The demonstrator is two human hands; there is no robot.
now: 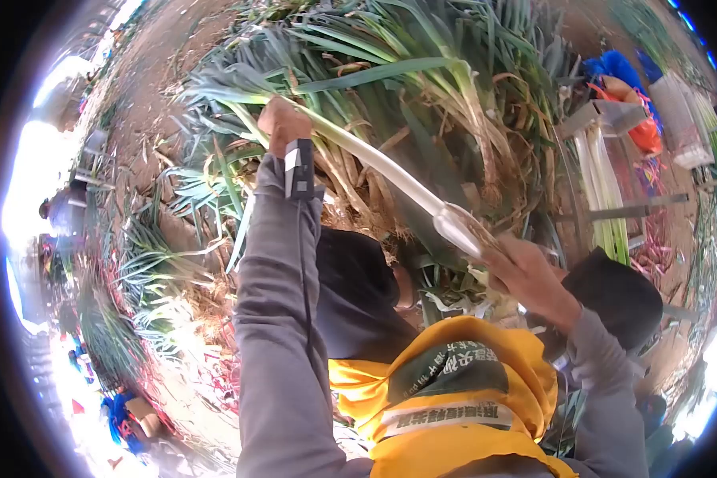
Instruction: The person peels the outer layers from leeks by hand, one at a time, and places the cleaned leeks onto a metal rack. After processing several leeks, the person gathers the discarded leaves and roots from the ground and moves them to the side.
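A long green onion (386, 167) stretches slantwise in front of me, its white stalk running down to the right. My left hand (285, 123) is closed around its green upper part. At the root end my right hand (530, 275) is closed, gripping the stalk's loose, peeling outer skin (464, 227). The roots themselves are mostly hidden by my right fingers. Behind the stalk lies a big heap of unpeeled green onions (358, 60) with dry brown outer leaves and roots.
On the right, a metal stand (605, 119) holds several pale-stalked onions (601, 183). An orange-and-blue bundle (633, 99) lies behind it. More onions (167, 263) cover the ground at left, and pink ties (653, 255) lie at right. My knees are bent below the stalk.
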